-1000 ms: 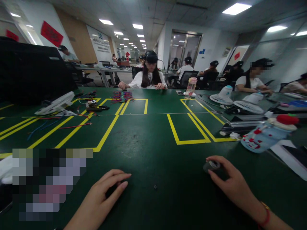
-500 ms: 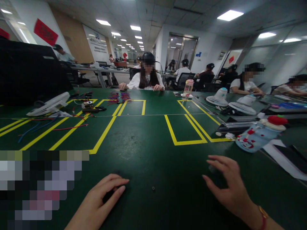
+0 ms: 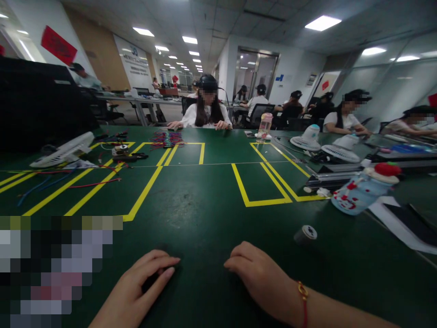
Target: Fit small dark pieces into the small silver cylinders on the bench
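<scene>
Right hand point(image 3: 256, 271), 1: fingers bunched, tips turned inward; grip hidden, contents cannot be told. Left hand point(image 3: 146, 278), 1: thumb and forefinger slightly parted. Cylinder point(image 3: 302, 236), 1: clear of both hands, on tabletop point(image 3: 205, 218) well short of far edge, between right hand and bottle point(image 3: 363, 190); looks rigid, smooth, probably dense; best gripped round its side wall.

No wording is legible: the logo and lines on the wall board point(image 3: 134, 61) towards half past ten, and the markings on the red paper point(image 3: 59, 44) at ten o'clock, are too blurred
</scene>
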`<state>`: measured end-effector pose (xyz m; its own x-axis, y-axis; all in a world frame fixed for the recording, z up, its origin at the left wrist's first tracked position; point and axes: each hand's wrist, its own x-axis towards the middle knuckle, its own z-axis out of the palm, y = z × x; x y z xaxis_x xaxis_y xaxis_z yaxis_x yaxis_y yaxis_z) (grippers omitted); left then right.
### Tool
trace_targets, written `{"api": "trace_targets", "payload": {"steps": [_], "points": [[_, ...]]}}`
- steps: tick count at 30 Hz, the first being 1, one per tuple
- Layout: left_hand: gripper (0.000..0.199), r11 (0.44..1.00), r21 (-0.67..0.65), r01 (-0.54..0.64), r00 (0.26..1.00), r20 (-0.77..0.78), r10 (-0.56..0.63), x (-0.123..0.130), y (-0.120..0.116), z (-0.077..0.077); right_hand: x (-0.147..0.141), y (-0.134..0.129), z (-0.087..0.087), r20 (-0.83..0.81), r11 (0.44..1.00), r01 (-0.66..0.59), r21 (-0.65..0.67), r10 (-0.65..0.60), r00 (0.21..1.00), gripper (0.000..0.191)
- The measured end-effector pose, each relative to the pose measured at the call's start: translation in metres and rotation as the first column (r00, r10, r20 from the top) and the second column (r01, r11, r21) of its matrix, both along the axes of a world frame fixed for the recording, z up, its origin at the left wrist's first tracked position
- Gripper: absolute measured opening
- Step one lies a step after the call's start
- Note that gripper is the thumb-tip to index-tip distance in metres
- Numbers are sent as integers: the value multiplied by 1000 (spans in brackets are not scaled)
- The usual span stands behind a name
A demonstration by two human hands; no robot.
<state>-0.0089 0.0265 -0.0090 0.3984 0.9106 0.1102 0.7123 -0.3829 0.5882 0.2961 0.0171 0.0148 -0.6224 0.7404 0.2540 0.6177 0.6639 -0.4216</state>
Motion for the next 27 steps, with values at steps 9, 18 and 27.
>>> {"api": "trace_targets", "payload": {"steps": [9,18,27], "points": [[26,1000,-18,0,1000,-21,0,-3,0,-8,167,-20,47,8,725,584,365,-629,777,29],[26,999,36,-14,999,-29,15,-5,0,-10,167,-10,36,100,785,606,125,-618,780,30],[26,1000,31,8,1000,-15,-7,-4,0,-9,177,-15,20,26,748,662,-49,-661,750,62]]}}
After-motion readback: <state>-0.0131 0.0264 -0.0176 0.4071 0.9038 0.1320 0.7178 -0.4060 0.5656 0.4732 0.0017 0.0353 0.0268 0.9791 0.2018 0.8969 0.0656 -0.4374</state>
